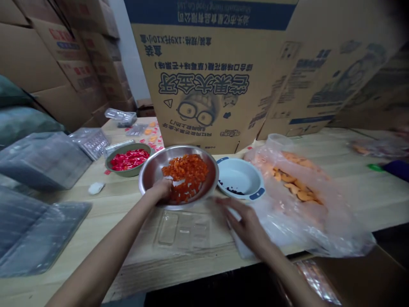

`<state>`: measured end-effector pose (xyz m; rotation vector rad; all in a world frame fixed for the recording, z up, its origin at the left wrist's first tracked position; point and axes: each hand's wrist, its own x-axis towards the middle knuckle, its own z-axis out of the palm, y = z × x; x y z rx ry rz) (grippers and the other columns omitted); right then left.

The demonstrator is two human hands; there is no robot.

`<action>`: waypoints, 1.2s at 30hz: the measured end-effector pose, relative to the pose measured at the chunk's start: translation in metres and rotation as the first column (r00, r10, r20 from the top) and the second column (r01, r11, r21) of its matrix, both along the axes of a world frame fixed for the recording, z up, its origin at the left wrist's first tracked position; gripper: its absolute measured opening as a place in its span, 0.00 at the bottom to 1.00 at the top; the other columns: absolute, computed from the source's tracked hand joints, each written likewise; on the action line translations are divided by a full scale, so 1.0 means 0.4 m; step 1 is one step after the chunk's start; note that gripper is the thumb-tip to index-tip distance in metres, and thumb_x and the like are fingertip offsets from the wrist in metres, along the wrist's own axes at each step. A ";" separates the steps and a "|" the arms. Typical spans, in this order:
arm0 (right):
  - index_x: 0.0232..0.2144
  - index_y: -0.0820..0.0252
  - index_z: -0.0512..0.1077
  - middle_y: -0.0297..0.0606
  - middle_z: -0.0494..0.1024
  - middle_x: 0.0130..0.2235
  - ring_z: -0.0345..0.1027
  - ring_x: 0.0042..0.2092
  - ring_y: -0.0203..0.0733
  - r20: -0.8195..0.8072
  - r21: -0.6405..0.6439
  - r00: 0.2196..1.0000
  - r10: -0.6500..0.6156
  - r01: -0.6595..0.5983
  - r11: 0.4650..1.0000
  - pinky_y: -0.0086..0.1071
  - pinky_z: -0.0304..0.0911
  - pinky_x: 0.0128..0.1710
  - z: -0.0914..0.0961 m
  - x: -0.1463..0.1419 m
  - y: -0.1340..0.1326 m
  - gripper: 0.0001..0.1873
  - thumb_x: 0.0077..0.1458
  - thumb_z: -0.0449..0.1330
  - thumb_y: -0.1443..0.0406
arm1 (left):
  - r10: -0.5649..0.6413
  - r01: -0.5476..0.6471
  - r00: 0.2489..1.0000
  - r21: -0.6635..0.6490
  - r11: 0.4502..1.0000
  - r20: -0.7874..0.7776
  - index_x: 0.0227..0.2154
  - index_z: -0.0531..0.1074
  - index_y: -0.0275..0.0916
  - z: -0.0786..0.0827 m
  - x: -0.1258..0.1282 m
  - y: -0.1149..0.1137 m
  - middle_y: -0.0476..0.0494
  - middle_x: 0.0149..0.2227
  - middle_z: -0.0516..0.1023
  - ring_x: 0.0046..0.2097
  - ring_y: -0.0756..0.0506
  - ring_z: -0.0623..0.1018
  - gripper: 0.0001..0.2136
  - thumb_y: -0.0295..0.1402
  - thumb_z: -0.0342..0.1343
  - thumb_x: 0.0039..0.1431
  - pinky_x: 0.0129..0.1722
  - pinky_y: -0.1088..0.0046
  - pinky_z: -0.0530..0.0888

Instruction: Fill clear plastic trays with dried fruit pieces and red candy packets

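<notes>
My left hand [162, 190] reaches over the near rim of a steel bowl [147, 177], its fingers curled and mostly hidden beside small orange gummy-like pieces [188, 170]. Whether it pinches pieces or the bowl cannot be made out. My right hand [244, 215], blurred, is just right of the bowl with fingers stretched out and nothing visible in them. In front of the bowl lies a clear plastic compartment tray [183, 230]. A light blue basin [239, 172] right of the bowl holds a few small dark pieces [234, 190].
A green bowl of red wrapped pieces [130, 160] stands left. Stacked clear trays [44, 160] fill the left side. An open plastic bag with orange pieces [300, 187] lies right. A large carton [204, 85] stands behind; more boxes [76, 55] are stacked back left.
</notes>
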<state>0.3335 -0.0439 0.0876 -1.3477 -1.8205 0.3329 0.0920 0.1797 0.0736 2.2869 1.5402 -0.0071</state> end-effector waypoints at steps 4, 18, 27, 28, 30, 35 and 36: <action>0.49 0.57 0.80 0.43 0.84 0.49 0.80 0.49 0.49 0.046 0.005 0.997 -0.067 0.067 0.998 0.41 0.73 0.51 0.066 0.057 0.183 0.14 0.68 0.56 0.65 | -0.017 0.013 0.999 -0.094 0.995 -0.046 0.37 0.80 0.33 -0.058 0.024 0.033 0.35 0.38 0.84 0.40 0.40 0.82 0.12 0.23 0.66 0.47 0.40 0.71 0.73; 0.30 0.62 0.82 0.44 0.85 0.36 0.78 0.37 0.45 0.525 -0.440 0.820 -0.228 0.491 0.752 0.28 0.65 0.37 -0.014 0.239 0.384 0.10 0.49 0.66 0.78 | -0.128 0.057 0.854 0.154 0.986 0.504 0.34 0.78 0.41 -0.096 -0.106 -0.035 0.45 0.33 0.83 0.35 0.44 0.81 0.09 0.37 0.55 0.63 0.38 0.70 0.72; 0.28 0.66 0.80 0.44 0.83 0.31 0.75 0.34 0.44 0.435 -0.604 0.882 -0.179 0.434 0.668 0.30 0.62 0.34 -0.092 0.228 0.389 0.06 0.49 0.66 0.78 | 0.056 -0.205 0.496 0.055 0.977 0.866 0.44 0.79 0.42 -0.074 -0.099 -0.264 0.45 0.42 0.83 0.39 0.46 0.82 0.10 0.39 0.63 0.62 0.41 0.71 0.78; 0.26 0.66 0.80 0.42 0.82 0.29 0.73 0.33 0.43 0.413 -0.612 0.891 -0.189 0.425 0.667 0.30 0.62 0.34 -0.094 0.240 0.387 0.06 0.47 0.67 0.78 | 0.097 -0.227 0.455 0.011 0.974 0.885 0.44 0.79 0.42 -0.072 -0.092 -0.293 0.46 0.40 0.83 0.37 0.47 0.81 0.11 0.39 0.64 0.62 0.38 0.72 0.77; 0.24 0.65 0.78 0.39 0.79 0.25 0.70 0.30 0.41 0.362 -0.612 0.904 -0.228 0.415 0.673 0.30 0.62 0.32 -0.097 0.263 0.380 0.07 0.44 0.68 0.78 | 0.118 -0.227 0.437 -0.018 0.974 0.892 0.41 0.79 0.41 -0.075 -0.072 -0.345 0.48 0.35 0.83 0.33 0.48 0.79 0.09 0.39 0.65 0.62 0.34 0.74 0.75; 0.21 0.60 0.71 0.34 0.73 0.20 0.65 0.26 0.36 0.143 -0.573 0.933 -0.330 0.350 0.741 0.28 0.64 0.28 -0.070 0.301 0.338 0.14 0.51 0.70 0.63 | -0.036 -0.080 0.537 0.094 0.992 0.843 0.37 0.79 0.41 -0.118 0.008 -0.415 0.46 0.35 0.81 0.35 0.48 0.78 0.07 0.37 0.59 0.67 0.36 0.73 0.73; 0.21 0.59 0.70 0.34 0.74 0.21 0.66 0.26 0.36 0.087 -0.561 0.937 -0.337 0.326 0.761 0.29 0.66 0.29 -0.058 0.305 0.325 0.16 0.53 0.69 0.59 | -0.048 -0.062 0.542 0.097 0.993 0.839 0.38 0.79 0.41 -0.129 0.025 -0.418 0.46 0.36 0.82 0.36 0.47 0.79 0.07 0.36 0.58 0.67 0.37 0.72 0.74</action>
